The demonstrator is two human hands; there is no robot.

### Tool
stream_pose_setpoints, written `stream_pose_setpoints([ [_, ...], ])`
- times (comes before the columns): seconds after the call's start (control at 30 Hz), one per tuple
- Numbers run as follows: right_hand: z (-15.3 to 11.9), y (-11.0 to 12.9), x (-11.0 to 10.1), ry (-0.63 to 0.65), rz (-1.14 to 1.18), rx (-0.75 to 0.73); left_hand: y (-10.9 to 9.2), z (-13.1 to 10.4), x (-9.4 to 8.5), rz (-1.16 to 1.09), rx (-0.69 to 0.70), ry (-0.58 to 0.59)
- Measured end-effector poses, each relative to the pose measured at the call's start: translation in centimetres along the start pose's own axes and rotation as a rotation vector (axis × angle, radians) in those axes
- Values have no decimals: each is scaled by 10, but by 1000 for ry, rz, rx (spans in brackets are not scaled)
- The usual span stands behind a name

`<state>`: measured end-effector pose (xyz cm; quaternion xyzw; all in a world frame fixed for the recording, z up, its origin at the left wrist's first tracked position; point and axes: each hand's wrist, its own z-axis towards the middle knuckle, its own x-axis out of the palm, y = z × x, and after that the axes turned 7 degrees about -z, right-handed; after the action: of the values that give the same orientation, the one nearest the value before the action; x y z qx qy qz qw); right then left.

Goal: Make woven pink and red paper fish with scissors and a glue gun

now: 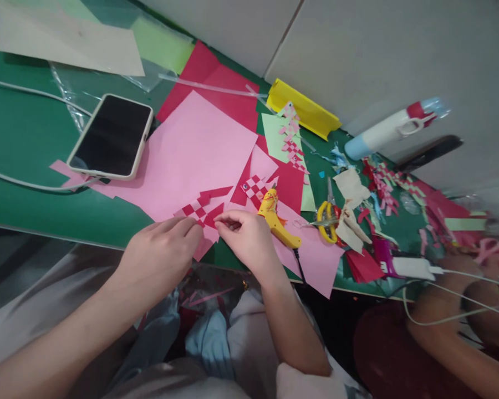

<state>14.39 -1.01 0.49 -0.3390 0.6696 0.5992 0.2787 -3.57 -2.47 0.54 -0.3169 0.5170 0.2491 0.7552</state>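
A woven piece of red and pink paper strips (196, 210) lies at the table's front edge, with loose strip ends sticking out. My left hand (160, 249) is closed on its near side, and its fingertips are partly hidden. From the right, my right hand (247, 238) pinches the end of a red strip of the same piece. Just beyond that hand lies a finished-looking woven paper fish (254, 187) with a stuck-on eye. A yellow hot glue gun (276, 221) rests beside my right hand, its nozzle by the fish.
A phone (111, 136) lies on a large pink sheet (191, 138). Yellow-handled scissors (326, 221), paper scraps (353, 194) and more woven fish (291, 130) lie to the right. A bottle (388, 130) stands by the wall. Another person's arm (444, 316) is at right, near white cables.
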Motion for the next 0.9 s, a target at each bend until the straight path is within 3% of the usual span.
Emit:
stream_pose_setpoints([
  [0.2,-4,-3,-3,-2,-56,-69,1,0,0,0,-3,3],
  [0.4,-15,-2,-12,-93,-302,-233,2,-1,0,-11,22,-7],
  [0.53,-18,0,-12,-26,-437,-370,2,-2,-1,-32,17,-1],
  [0.63,-18,0,-8,18,-536,-390,2,-1,0,-46,16,3],
  [0.9,-20,4,1,-10,-740,-400,4,-2,0,-64,23,16],
])
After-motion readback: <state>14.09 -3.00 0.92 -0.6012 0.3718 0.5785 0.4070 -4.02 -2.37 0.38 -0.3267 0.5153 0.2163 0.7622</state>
